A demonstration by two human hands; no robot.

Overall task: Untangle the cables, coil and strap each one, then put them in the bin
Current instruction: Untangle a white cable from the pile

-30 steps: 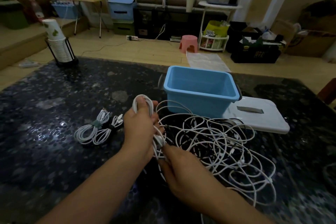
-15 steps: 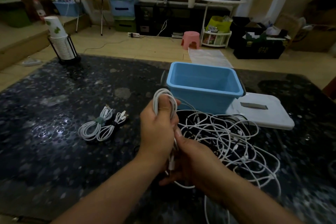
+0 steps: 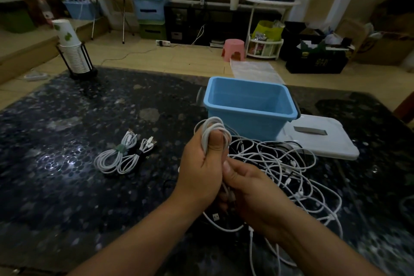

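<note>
We see the left hand (image 3: 201, 168) clenched around a bunch of white cable loops (image 3: 215, 132) that stick up above its thumb, while the right hand (image 3: 253, 195) curls around strands of that same cable just beneath, the two hands touching. To the right, a tangled heap of thin white cables (image 3: 289, 172) sprawls over the dark speckled stone tabletop (image 3: 78, 186) in front of the open light-blue plastic bin (image 3: 248, 105), which stands beside its flat white lid (image 3: 322, 139). Two coiled, strapped white cables (image 3: 123, 154) lie well to the left.
</note>
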